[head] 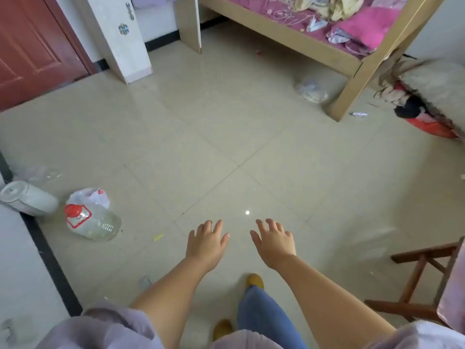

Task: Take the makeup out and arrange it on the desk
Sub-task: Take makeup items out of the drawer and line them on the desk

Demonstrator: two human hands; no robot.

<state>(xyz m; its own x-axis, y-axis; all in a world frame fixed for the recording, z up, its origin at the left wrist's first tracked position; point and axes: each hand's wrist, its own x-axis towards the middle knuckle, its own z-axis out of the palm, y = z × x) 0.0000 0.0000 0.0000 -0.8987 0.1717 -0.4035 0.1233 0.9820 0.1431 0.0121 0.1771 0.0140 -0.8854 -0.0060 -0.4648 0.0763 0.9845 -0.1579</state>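
Observation:
Both of my arms reach forward over a beige tiled floor. My left hand (206, 241) is palm down with fingers spread and holds nothing. My right hand (274, 240) is beside it, also palm down, fingers apart and empty. No makeup and no desk show in the head view. Below the hands I see my blue trouser leg and yellow shoes.
A clear plastic jug with a red cap (91, 221) lies on the floor at left beside a white plastic bag (88, 195) and a white roll (27, 197). A wooden bed frame (352, 71) with pink bedding stands at the back right. A wooden stool (422, 280) is at right.

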